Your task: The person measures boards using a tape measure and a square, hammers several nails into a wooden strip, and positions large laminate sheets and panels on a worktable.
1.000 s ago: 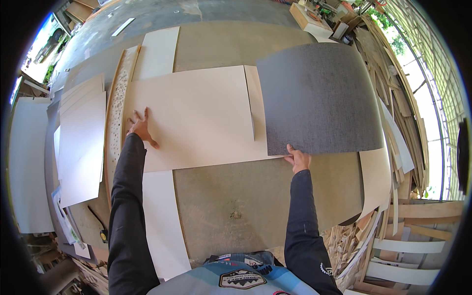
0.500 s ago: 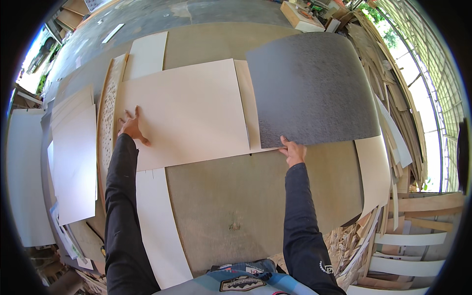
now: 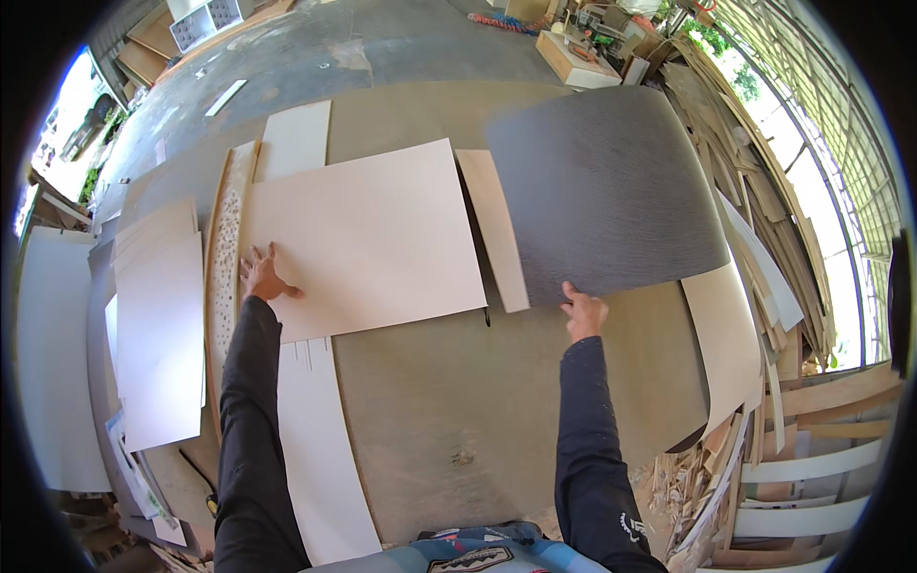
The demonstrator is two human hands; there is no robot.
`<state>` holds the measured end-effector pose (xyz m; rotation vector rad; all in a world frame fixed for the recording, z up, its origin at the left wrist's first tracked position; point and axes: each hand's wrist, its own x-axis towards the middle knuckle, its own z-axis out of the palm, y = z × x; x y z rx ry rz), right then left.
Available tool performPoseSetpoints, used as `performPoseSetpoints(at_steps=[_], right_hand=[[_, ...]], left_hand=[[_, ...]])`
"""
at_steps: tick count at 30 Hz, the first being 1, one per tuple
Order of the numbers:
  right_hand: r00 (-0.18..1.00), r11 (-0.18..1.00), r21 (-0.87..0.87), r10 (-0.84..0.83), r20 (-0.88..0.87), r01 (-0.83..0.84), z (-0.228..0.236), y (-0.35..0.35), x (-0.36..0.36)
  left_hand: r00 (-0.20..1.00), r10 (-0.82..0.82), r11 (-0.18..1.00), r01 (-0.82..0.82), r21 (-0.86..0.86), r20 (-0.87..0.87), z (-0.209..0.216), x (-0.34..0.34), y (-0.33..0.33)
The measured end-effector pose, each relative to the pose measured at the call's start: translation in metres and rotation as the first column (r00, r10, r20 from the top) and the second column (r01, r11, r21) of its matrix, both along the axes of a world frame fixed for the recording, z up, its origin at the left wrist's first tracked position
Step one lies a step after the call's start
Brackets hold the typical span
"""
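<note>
A pale beige laminate sheet (image 3: 382, 239) lies across the board surface (image 3: 458, 411). Near its left end, my left hand (image 3: 267, 277) rests flat on it with fingers spread. My right hand (image 3: 585, 313) is closed on the near left corner of a dark grey textured sheet (image 3: 611, 191), which bends upward and curves over at the right. Between the two sheets shows a narrow beige strip (image 3: 495, 234), apart from the pale sheet and touching or joined to the dark one; I cannot tell which.
A long speckled strip with wooden edges (image 3: 227, 253) lies left of the pale sheet, beside stacked white sheets (image 3: 158, 334). A white panel (image 3: 320, 439) runs beneath the pale sheet. Wood offcuts (image 3: 783, 210) pile up at the right; a box with tools (image 3: 578, 62) stands far right.
The dark sheet and narrow strip have come away from the pale sheet, widening the gap between them. My right hand has moved slightly right with the dark sheet. The whole view has shifted.
</note>
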<state>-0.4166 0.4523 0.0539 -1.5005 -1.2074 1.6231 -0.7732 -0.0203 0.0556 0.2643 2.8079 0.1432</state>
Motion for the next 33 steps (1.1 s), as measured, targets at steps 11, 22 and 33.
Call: performPoseSetpoints(at_steps=[11, 22, 33], right_hand=[[0.996, 0.996, 0.041, 0.076, 0.05, -0.078, 0.027, 0.069, 0.164], [0.998, 0.997, 0.034, -0.068, 0.005, 0.068, 0.02, 0.02, 0.279], [0.977, 0.989, 0.014, -0.14, -0.159, 0.144, 0.028, -0.012, 0.341]], left_hand=[[0.774, 0.539, 0.834, -0.435, 0.339, -0.332, 0.004, 0.135, -0.06], [0.822, 0.562, 0.795, -0.506, 0.333, -0.094, 0.025, 0.087, -0.111], [0.925, -0.117, -0.132, -0.376, 0.917, 0.362, 0.112, 0.088, -0.15]])
